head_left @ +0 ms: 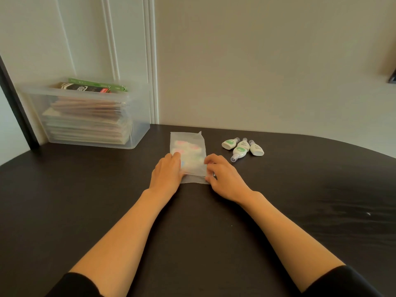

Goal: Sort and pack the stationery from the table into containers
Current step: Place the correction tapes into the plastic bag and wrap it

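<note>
At far left, the clear plastic bin [137, 125] stood already stacked with packets [85, 116]. Mid-table, my left hand [166, 174] pressed flat, fingers straight, on a frosted pouch [188, 144] of pastel items. My right hand [222, 179] pinched its right edge with curled fingers. Further right, three small white bottles [243, 147] lay loose, still to pack, I judged.

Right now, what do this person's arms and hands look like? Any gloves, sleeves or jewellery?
The left hand and right hand are bare: no gloves, and no ring, watch or bracelet shows. The left sleeve and right sleeve are plain black, without visible markings, and stop near the elbows at the bottom edge of the picture.
</note>
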`<state>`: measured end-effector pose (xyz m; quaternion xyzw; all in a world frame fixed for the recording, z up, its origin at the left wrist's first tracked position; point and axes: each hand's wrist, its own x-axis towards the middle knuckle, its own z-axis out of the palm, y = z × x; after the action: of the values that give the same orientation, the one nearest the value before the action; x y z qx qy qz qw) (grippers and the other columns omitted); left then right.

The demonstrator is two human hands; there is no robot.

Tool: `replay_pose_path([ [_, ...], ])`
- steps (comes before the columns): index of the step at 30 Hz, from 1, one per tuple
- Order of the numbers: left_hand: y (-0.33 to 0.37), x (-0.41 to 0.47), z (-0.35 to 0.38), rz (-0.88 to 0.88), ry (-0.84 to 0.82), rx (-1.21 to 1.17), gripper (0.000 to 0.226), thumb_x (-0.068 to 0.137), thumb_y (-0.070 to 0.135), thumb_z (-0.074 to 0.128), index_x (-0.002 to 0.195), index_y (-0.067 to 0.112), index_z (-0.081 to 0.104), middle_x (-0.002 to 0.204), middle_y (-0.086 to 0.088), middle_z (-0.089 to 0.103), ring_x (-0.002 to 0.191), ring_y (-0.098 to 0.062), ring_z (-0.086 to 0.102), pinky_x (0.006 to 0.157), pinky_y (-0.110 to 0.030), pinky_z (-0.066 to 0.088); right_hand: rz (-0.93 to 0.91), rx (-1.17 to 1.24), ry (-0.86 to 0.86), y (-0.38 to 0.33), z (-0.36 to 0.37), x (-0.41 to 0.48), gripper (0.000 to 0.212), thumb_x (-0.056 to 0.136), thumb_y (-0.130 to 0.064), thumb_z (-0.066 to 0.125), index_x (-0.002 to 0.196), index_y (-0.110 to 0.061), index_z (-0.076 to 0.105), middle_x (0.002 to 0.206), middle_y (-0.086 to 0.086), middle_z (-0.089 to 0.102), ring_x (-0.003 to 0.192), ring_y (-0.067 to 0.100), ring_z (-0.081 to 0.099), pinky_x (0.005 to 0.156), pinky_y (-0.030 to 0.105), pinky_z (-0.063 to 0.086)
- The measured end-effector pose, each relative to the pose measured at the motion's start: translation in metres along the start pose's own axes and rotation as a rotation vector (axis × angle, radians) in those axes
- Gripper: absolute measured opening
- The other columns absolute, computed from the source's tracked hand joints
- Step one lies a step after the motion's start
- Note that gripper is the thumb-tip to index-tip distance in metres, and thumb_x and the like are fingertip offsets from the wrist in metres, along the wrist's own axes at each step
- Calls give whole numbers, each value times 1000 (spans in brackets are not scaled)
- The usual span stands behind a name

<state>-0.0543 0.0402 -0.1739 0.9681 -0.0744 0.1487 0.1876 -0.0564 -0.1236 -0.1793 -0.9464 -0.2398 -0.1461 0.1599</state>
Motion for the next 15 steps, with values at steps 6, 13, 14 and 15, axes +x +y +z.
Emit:
replay_pose_path([
  [6,6,-9,-4,23,-20,-83,9,91,2,39,90,10,37,79,-6,42,74,-26,41,62,-34,34,2,119,-74,-4,-4,-8,24,84,0,51,61,0,54,126,1,55,108,18,49,84,20,34],
  [13,5,-5,-27,22,-413,-291,6,85,21,58,86,17,63,77,1,54,70,-11,50,66,-23,39,227,522,23,-3,-17,-20,31,70,-12,49,39,-15,50,75,18,66,66,19,51,72,41,44],
  [14,6,-4,-31,22,-444,-364,15,87,25,58,84,13,66,68,1,54,60,-9,47,64,-22,38,241,599,73,-5,-19,-20,29,68,-17,46,40,-14,53,67,22,63,62,19,50,72,40,46],
  [15,6,-3,-35,9,-418,-439,25,89,29,55,83,8,67,63,-1,54,56,-10,46,62,-23,38,263,668,139,-6,-19,-18,30,69,-20,45,43,-10,57,64,23,62,60,20,50,71,38,47],
])
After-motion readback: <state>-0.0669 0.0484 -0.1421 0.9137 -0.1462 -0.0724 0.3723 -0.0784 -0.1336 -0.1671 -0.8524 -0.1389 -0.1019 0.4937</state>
